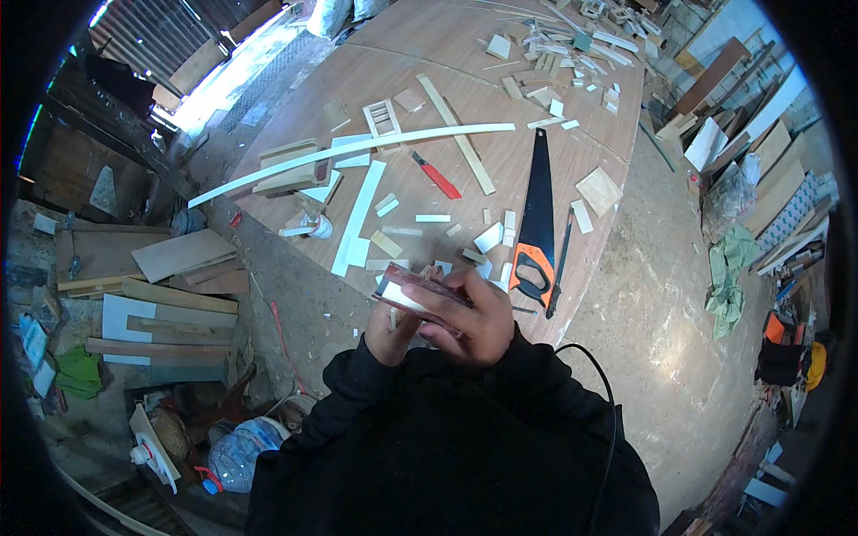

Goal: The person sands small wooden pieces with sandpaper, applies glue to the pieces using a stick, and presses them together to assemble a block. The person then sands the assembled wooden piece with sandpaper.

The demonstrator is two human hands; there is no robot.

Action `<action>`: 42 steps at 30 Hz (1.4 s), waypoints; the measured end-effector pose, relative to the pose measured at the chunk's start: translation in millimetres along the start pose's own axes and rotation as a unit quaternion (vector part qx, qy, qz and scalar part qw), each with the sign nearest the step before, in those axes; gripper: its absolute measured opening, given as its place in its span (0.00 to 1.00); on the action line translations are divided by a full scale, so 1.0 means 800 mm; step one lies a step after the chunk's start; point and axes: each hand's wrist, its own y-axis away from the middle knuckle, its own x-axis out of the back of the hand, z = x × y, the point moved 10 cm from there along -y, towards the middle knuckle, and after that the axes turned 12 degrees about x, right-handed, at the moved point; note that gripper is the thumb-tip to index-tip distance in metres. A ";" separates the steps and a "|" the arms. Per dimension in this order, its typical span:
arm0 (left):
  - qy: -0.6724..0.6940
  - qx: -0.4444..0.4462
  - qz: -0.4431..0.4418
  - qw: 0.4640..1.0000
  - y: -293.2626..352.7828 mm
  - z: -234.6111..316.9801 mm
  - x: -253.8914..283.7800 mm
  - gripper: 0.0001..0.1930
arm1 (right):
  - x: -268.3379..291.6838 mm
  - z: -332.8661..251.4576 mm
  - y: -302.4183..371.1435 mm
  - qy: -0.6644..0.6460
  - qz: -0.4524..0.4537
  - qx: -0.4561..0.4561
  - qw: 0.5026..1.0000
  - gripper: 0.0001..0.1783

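Observation:
My two hands are together in front of my chest, at the near edge of the table. Between them is a small flat piece [404, 294], reddish-brown with a pale, shiny face, whose kind I cannot make out. My right hand [483, 320] is closed over it, fingers stretched along its top. My left hand [387, 338] grips it from the left and below, its fingers mostly hidden. Small wood offcuts lie just beyond. To the right rests a handsaw [537, 210] with a black blade and orange handle. A red utility knife [436, 176] lies farther off.
A long white strip [357, 146] crosses the wooden table [308, 103]. A glue-like bottle [315, 225] stands at its left edge. Scrap wood [554, 67] is heaped at the far end. Boards [170, 313] and a plastic jug [237, 460] occupy the left floor; a black cable [611, 402] hangs on my right.

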 end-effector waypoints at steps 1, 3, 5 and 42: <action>-0.012 0.019 0.004 1.000 0.002 -0.013 0.005 0.12 | -0.004 0.006 0.002 0.020 -0.014 -0.038 0.999 0.26; -0.079 0.070 0.012 0.994 0.002 -0.023 0.010 0.13 | -0.002 0.026 0.005 0.068 -0.030 -0.089 0.993 0.26; -0.028 0.045 0.030 0.998 0.000 -0.020 0.005 0.13 | -0.008 0.012 0.002 0.062 -0.013 -0.042 0.997 0.25; 0.192 0.160 0.010 0.968 0.005 -0.026 0.005 0.48 | -0.022 0.038 0.018 0.051 0.052 -0.172 0.982 0.33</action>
